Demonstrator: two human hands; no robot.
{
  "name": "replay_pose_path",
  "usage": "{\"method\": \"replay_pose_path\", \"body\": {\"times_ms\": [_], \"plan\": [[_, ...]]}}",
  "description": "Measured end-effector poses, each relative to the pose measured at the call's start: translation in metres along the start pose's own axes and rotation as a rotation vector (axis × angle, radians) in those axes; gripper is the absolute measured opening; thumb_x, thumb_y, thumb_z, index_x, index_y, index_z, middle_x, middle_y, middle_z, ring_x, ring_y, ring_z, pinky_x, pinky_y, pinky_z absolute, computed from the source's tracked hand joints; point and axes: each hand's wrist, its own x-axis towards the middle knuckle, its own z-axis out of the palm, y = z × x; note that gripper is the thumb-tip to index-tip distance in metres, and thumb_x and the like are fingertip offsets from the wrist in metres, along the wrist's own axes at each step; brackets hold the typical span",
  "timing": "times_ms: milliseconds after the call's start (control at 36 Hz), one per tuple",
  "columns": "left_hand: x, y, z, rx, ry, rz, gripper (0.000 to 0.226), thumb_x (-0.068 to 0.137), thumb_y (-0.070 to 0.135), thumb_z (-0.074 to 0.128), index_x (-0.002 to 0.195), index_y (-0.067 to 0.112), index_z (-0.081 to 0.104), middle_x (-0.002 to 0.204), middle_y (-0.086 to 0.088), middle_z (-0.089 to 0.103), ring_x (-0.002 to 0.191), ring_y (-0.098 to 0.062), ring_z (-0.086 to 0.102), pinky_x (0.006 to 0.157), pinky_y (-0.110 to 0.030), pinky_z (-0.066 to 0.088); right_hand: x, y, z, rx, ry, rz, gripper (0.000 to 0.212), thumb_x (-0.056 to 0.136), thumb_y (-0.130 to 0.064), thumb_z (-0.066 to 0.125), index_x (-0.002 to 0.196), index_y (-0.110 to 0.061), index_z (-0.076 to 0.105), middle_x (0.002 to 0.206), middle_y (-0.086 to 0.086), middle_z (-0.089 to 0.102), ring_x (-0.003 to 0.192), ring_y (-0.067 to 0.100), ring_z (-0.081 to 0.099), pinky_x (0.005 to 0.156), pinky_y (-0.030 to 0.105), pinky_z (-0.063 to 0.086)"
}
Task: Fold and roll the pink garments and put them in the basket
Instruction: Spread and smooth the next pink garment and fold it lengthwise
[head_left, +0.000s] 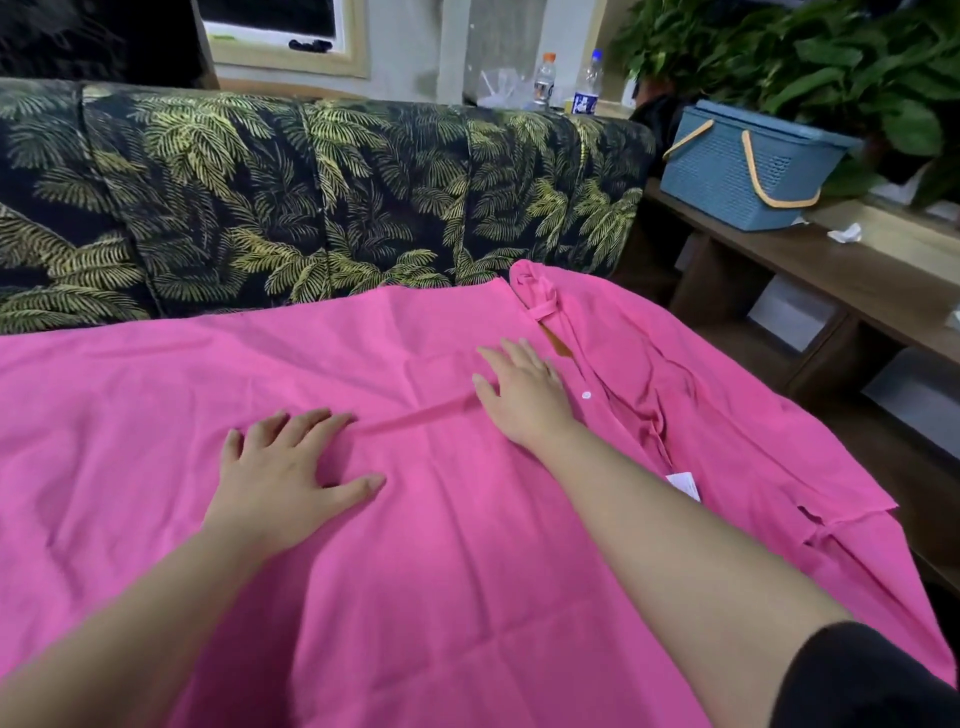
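Observation:
A large pink garment (415, 545) lies spread flat over the sofa seat in front of me, with its button placket, collar and a white label on the right side. My left hand (280, 473) rests flat on the cloth with fingers spread. My right hand (524, 389) presses flat on the cloth beside the placket, fingers straight. A narrow raised crease in the cloth runs between the two hands. The blue basket (737, 171) with tan handles stands on a wooden bench at the upper right, apart from both hands.
The sofa back (311, 197) with a palm-leaf print rises behind the garment. A wooden bench (841, 280) with shelves stands to the right, with crumpled paper (844, 234) on it. Two bottles (566, 83) and leafy plants (831, 57) are at the back.

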Motion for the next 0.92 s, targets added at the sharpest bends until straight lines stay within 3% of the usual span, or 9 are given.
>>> {"method": "replay_pose_path", "body": {"times_ms": [56, 139, 306, 417, 500, 583, 639, 778, 917], "plan": [[0.0, 0.0, 0.002, -0.009, 0.022, 0.001, 0.098, 0.06, 0.095, 0.009, 0.142, 0.048, 0.032, 0.149, 0.018, 0.035, 0.139, -0.024, 0.028, 0.112, -0.05, 0.018, 0.017, 0.002, 0.005, -0.035, -0.128, 0.032, 0.053, 0.1, -0.052, 0.029, 0.15, -0.034, 0.027, 0.16, 0.004, 0.017, 0.148, 0.028, 0.009, 0.119, 0.049, 0.004], [-0.001, -0.002, 0.007, 0.007, 0.034, 0.004, 0.087, 0.07, 0.084, 0.006, 0.146, 0.047, 0.023, 0.154, 0.015, 0.028, 0.143, -0.023, 0.022, 0.112, -0.05, 0.017, 0.037, 0.007, 0.009, -0.075, -0.241, 0.131, 0.06, 0.095, -0.065, 0.024, 0.15, -0.044, 0.015, 0.162, 0.001, 0.002, 0.147, 0.035, -0.002, 0.118, 0.052, -0.002], [-0.001, -0.005, 0.01, 0.023, 0.01, -0.026, 0.081, 0.079, 0.074, 0.001, 0.151, 0.039, 0.011, 0.158, 0.006, 0.021, 0.146, -0.03, 0.013, 0.112, -0.055, 0.016, 0.076, 0.017, 0.006, -0.098, -0.281, 0.229, 0.074, 0.084, -0.08, 0.027, 0.149, -0.049, 0.011, 0.162, 0.002, -0.002, 0.146, 0.038, -0.007, 0.116, 0.054, -0.004], [-0.001, -0.005, 0.011, 0.016, 0.004, -0.049, 0.08, 0.076, 0.073, -0.004, 0.15, 0.043, 0.001, 0.16, 0.007, 0.013, 0.148, -0.028, 0.004, 0.114, -0.053, 0.009, 0.098, 0.024, 0.003, -0.086, -0.288, 0.282, 0.078, 0.083, -0.082, 0.028, 0.15, -0.047, 0.01, 0.162, 0.002, -0.006, 0.147, 0.037, -0.007, 0.116, 0.052, -0.003], [-0.002, -0.005, 0.009, 0.024, -0.001, -0.029, 0.073, 0.081, 0.07, -0.001, 0.149, 0.048, 0.015, 0.158, 0.004, 0.023, 0.147, -0.03, 0.012, 0.112, -0.055, 0.013, 0.11, 0.025, 0.004, -0.108, -0.279, 0.298, 0.077, 0.086, -0.079, 0.023, 0.152, -0.042, 0.008, 0.162, 0.003, -0.007, 0.147, 0.035, -0.005, 0.117, 0.05, -0.002], [0.004, -0.005, 0.005, -0.049, 0.04, -0.043, 0.063, 0.087, 0.066, 0.009, 0.137, 0.048, 0.044, 0.145, 0.004, 0.044, 0.137, -0.03, 0.033, 0.107, -0.056, 0.025, 0.122, 0.023, 0.005, -0.174, -0.256, 0.285, 0.074, 0.091, -0.073, 0.02, 0.154, -0.034, 0.009, 0.162, 0.007, -0.001, 0.148, 0.032, 0.001, 0.118, 0.047, 0.001], [0.018, -0.006, 0.001, -0.117, 0.075, -0.081, 0.063, 0.084, 0.067, 0.012, 0.128, 0.049, 0.052, 0.137, 0.007, 0.05, 0.13, -0.027, 0.039, 0.103, -0.053, 0.029, 0.13, 0.021, 0.005, -0.242, -0.232, 0.285, 0.072, 0.094, -0.069, 0.021, 0.154, -0.029, 0.015, 0.161, 0.009, 0.008, 0.147, 0.032, 0.005, 0.117, 0.046, 0.005], [0.071, -0.015, -0.004, -0.073, -0.035, -0.121, 0.085, 0.063, 0.084, 0.008, 0.139, 0.054, 0.031, 0.154, 0.011, 0.026, 0.144, -0.021, 0.016, 0.113, -0.046, 0.015, 0.151, 0.017, 0.01, -0.382, -0.114, 0.319, 0.06, 0.098, -0.059, 0.026, 0.142, -0.023, 0.044, 0.151, 0.009, 0.033, 0.139, 0.029, 0.021, 0.109, 0.042, 0.018], [0.109, -0.025, -0.01, -0.052, -0.141, -0.151, 0.086, 0.066, 0.092, 0.023, 0.144, 0.055, 0.018, 0.16, 0.012, 0.009, 0.148, -0.024, 0.001, 0.116, -0.047, 0.005, 0.174, 0.024, 0.019, -0.302, -0.038, 0.324, 0.053, 0.101, -0.048, 0.03, 0.139, -0.014, 0.044, 0.147, 0.014, 0.037, 0.136, 0.032, 0.023, 0.11, 0.043, 0.02]]}}
